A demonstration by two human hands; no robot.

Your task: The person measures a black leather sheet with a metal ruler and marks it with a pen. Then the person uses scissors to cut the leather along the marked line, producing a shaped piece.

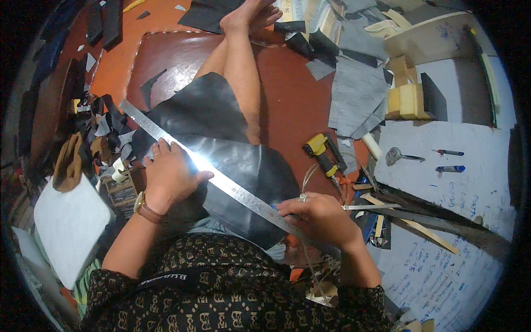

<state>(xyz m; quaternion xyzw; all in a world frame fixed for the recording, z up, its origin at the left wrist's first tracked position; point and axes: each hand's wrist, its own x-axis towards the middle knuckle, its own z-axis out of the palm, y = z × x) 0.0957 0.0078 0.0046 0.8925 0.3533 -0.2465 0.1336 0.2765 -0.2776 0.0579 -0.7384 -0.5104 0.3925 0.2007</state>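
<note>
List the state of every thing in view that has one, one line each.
Left hand: flat, pressing the ruler down.
Right hand: closed on a small tool at the ruler's edge.
Metal ruler: lying diagonally across the leather.
Black leather sheet: spread over the lap.
Yellow staple gun: lying unused on the floor.

An orange-red floor [119, 61] carries a dark brown mat [298, 105], with black scraps [105, 22] and grey sheets [357, 94] strewn over it. A yellow staple gun [323, 152] lies near the mat's right edge. Right of that, a white board [470, 193] bears two pens [449, 160] and wooden strips [426, 232].
</note>
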